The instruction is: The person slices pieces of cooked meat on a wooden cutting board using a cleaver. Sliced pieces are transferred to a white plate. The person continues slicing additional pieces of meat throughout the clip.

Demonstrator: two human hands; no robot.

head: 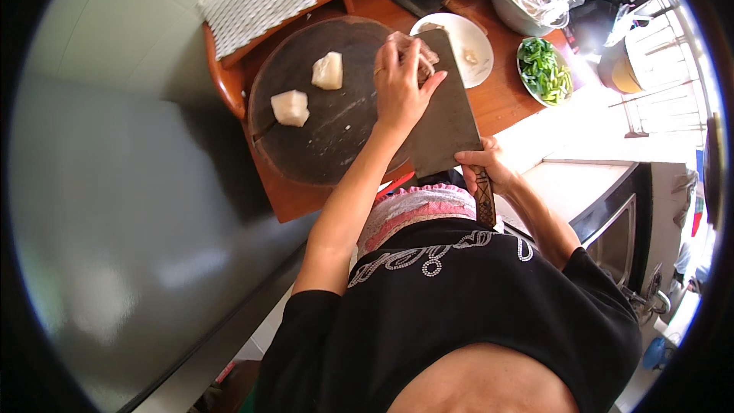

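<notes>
My right hand (487, 163) grips a broad cleaver (444, 115) where its blade meets the patterned handle. The blade lies flat, tilted across the right side of a round chopping block (327, 143). My left hand (404, 80) holds a clump of brownish sliced food, perhaps meat (427, 60), against the far part of the blade. Beyond the blade is a white plate (479, 46) with a few small bits on it, partly covered by the cleaver. Two pale, whitish chunks, one farther (327, 71) and one nearer (290, 108), rest on the block's left half.
A bowl of chopped green vegetables (543, 71) stands right of the plate. Behind it is a metal pot (524, 3) covered with plastic. A woven mat (258, 6) hangs over the raised wooden rim at far left. A sink (613, 241) lies to the right.
</notes>
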